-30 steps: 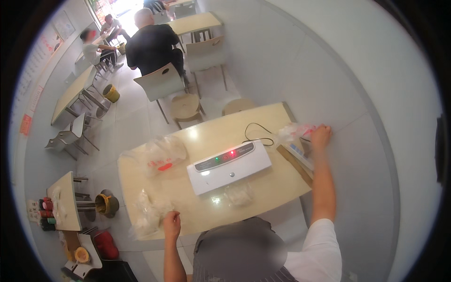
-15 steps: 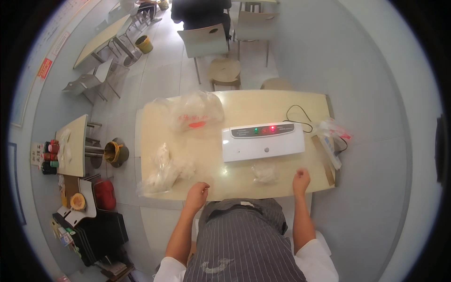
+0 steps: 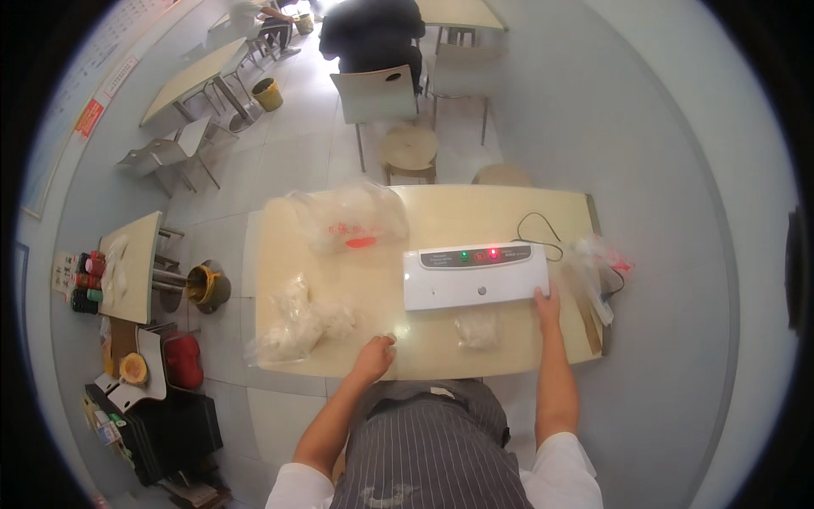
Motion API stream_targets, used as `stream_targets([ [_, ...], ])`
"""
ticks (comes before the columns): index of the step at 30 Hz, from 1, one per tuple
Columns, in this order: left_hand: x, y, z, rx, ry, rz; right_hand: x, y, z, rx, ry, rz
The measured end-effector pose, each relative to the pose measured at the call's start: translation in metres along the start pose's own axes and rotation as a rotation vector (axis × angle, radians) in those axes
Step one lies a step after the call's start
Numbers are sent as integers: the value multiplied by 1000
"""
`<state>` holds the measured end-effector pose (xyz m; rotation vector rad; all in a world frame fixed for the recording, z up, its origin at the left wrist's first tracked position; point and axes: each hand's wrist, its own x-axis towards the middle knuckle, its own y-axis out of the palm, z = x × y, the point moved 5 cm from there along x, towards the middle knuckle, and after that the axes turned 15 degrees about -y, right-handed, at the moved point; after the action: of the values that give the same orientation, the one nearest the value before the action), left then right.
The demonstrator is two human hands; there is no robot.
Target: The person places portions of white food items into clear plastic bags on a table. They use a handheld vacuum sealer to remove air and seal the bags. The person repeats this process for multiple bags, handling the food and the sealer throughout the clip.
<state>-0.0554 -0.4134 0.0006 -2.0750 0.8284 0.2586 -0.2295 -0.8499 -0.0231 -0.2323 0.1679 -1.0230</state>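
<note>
Two hands: right (image 3: 548,308) touches the white machine (image 3: 471,280), left (image 3: 372,357) curls loosely.

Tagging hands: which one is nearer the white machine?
Right. The right hand meets the white machine at its near right corner; the left hand is apart, off its near left corner.

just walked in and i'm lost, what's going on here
A person in a striped apron is at a pale table, right hand touching the near right corner of a white machine with green and red lights on. The left hand is curled near the table's front edge; whether it holds anything is unclear. A small clear bag lies in front of the machine, larger bags to its left.
</note>
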Motion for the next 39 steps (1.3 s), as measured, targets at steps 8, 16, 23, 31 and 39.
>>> stream_targets([
  [8, -4, 34, 29, 36, 27, 3, -13, 2, -21, -98, -104, 20],
  [16, 13, 43, 34, 68, 69, 13, -25, 2, -18, -55, -34, -6],
  [23, 20, 48, 39, 81, 106, 99, -36, 8, -30, -52, -85, -81],
  [31, 22, 53, 42, 146, 148, 129, -57, 10, 41, -771, -33, -36],
  [39, 24, 59, 43, 235, 71, 94, -69, 61, 92, -918, -730, 362],
])
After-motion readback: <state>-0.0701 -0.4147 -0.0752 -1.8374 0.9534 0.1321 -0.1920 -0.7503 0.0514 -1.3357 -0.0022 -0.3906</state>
